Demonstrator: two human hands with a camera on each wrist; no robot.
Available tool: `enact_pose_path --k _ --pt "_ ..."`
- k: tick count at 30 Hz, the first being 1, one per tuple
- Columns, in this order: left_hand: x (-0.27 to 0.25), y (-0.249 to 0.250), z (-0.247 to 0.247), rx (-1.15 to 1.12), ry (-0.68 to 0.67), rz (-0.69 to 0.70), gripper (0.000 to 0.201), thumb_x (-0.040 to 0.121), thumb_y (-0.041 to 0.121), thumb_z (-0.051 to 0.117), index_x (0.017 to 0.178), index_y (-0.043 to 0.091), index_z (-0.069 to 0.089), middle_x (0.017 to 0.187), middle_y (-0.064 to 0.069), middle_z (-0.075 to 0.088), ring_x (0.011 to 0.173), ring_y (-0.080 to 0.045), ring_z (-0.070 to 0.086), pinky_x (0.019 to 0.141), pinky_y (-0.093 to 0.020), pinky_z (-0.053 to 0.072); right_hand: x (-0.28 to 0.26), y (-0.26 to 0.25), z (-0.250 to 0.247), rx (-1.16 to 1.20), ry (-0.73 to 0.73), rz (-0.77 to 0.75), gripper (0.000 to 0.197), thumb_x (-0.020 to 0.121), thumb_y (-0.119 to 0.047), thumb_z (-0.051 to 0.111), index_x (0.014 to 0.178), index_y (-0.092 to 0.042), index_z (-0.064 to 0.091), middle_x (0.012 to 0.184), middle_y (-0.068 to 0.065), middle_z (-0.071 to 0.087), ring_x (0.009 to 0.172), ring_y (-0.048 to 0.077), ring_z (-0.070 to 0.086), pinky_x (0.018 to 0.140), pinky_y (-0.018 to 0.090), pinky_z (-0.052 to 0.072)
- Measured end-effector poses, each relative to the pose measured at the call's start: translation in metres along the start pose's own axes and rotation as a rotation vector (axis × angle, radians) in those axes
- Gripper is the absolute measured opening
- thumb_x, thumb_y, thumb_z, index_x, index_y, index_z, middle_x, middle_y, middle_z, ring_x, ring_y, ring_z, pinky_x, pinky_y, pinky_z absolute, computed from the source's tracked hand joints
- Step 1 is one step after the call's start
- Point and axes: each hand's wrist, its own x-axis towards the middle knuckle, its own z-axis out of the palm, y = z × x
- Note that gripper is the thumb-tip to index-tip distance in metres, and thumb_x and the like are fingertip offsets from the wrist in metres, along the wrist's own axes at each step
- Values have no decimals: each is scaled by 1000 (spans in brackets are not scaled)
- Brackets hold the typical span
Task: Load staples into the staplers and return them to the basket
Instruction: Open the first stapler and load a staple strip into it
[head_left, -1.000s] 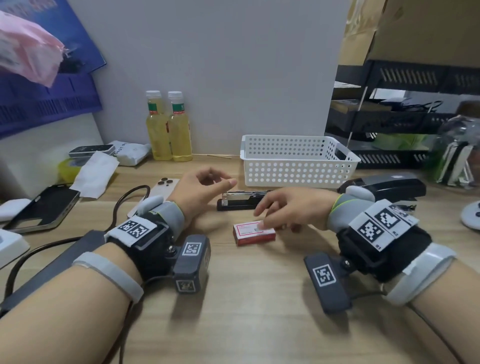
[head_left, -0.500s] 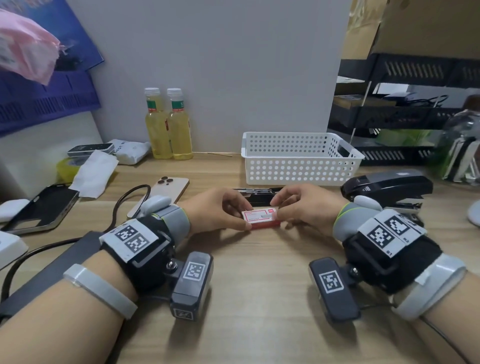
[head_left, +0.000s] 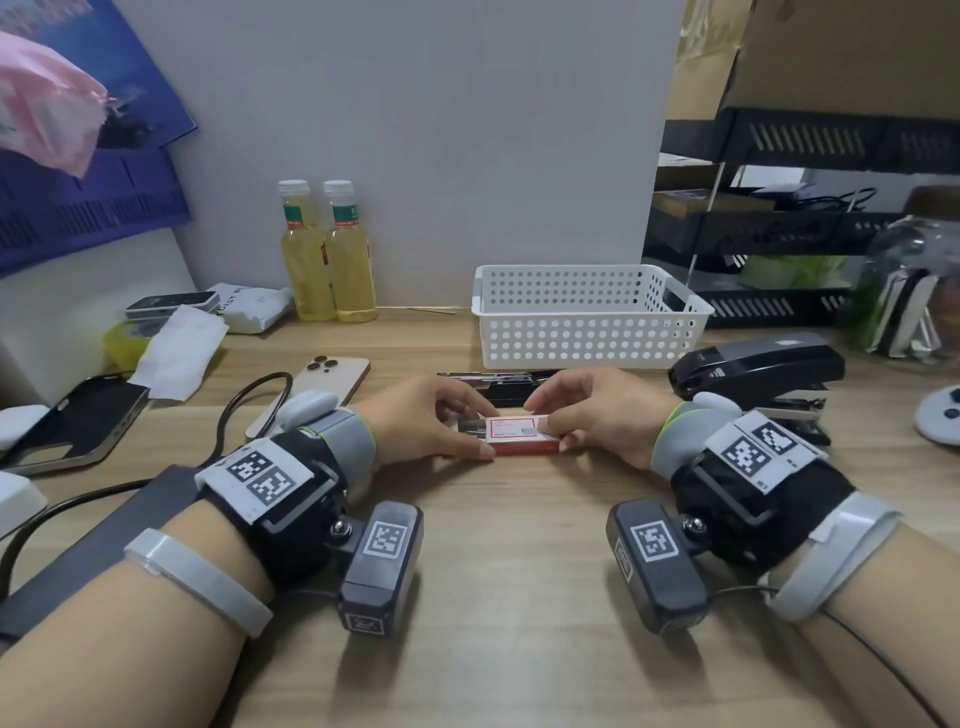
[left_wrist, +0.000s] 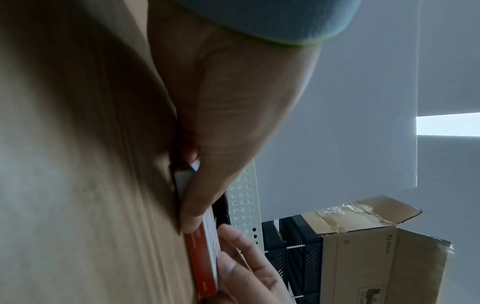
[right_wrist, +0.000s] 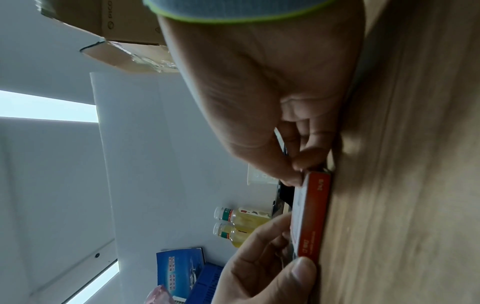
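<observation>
Pinching the staple box (head_left: 522, 435) on the worktop (head_left: 493, 597), left hand (head_left: 426, 421) and right hand (head_left: 597, 413) each grip an end, seemingly sliding it open; next, lift out a strip for the slim stapler (head_left: 498, 387) at twelve o'clock.

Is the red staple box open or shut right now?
Partly open: the staple box lies on the desk, its inner tray slid out toward the left hand.

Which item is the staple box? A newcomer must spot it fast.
Start at the white basket at the desk's back. Nearer the person, past a slim black stapler, both hands pinch a small flat box. Its red sides and white label set it apart.
</observation>
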Motion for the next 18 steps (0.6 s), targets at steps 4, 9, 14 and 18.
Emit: enact_pose_path --k 4,9,14,18 --pt "-2 -3 -4 12 -13 -29 36 73 38 86 105 32 73 99 14 68 93 -11 63 74 -18 46 1 0 -7 -125 83 26 29 80 13 60 89 -9 75 89 16 70 61 20 50 53 27 43" --pt "-3 -2 -5 -3 -35 -21 37 73 35 87 106 28 72 97 11 66 82 -4 58 68 -13 45 2 0 -13 -137 155 61 32 77 8 55 82 -15 76 93 25 68 80 29 53 63 37 44" --pt "-3 -4 -9 15 -48 -26 38 71 40 87 105 33 71 100 12 65 86 -7 60 76 -20 50 4 1 -18 -246 266 62 25 80 -3 58 76 -19 76 91 16 74 74 22 56 58 32 40" --pt "-5 -4 -10 -117 -1 8 34 73 45 84 103 34 73 99 7 71 93 -12 67 87 -29 55 4 1 -19 -278 255 80 23 80 -2 61 78 -20 76 89 6 75 70 17 55 60 29 42"
